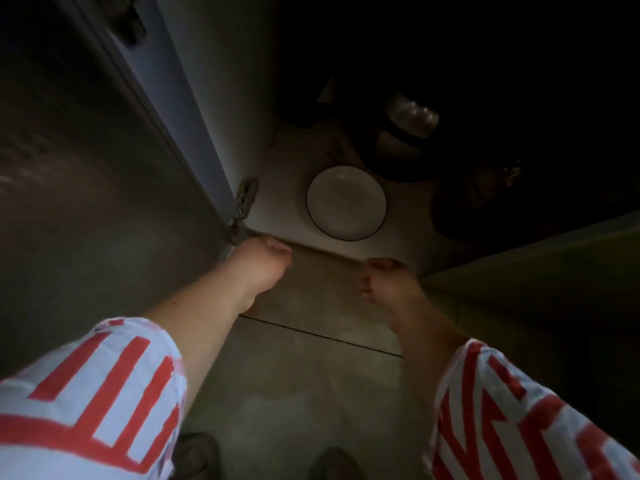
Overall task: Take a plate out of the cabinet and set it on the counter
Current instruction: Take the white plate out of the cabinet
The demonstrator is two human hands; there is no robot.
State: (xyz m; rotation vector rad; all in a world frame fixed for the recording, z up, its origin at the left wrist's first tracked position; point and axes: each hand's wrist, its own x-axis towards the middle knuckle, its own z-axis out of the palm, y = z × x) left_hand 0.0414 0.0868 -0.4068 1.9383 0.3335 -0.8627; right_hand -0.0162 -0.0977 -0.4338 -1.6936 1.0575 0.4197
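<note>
reaching down toward the low cabinet, we have both hands out in front of its open front, neither one gripping anything we can see. our left hand [263, 263] is curled into a loose fist, fingers folded under, close beside the bottom corner of the open cabinet door [104, 161] and its hinge [244, 202]; whether it touches the door edge we cannot tell. our right hand [384, 278] is also curled, knuckles pointing into the cabinet, blurred enough that the fingers' spread is unclear, and it hangs over the floor [311, 375] just short of the cabinet's front lip. both forearms stretch forward and downward, bare from the red-and-white sleeves [86, 393] on. the plate [346, 202], white with a thin dark rim, lies flat on the pale cabinet shelf [280, 188], just inside the opening, ahead of and between the two hands, apart from both. behind it sit dark shapes, one a dim pot-like vessel [391, 147] and something shiny [412, 114], too dark to name. a second door [536, 271] angles in from the right beside our right wrist.
</note>
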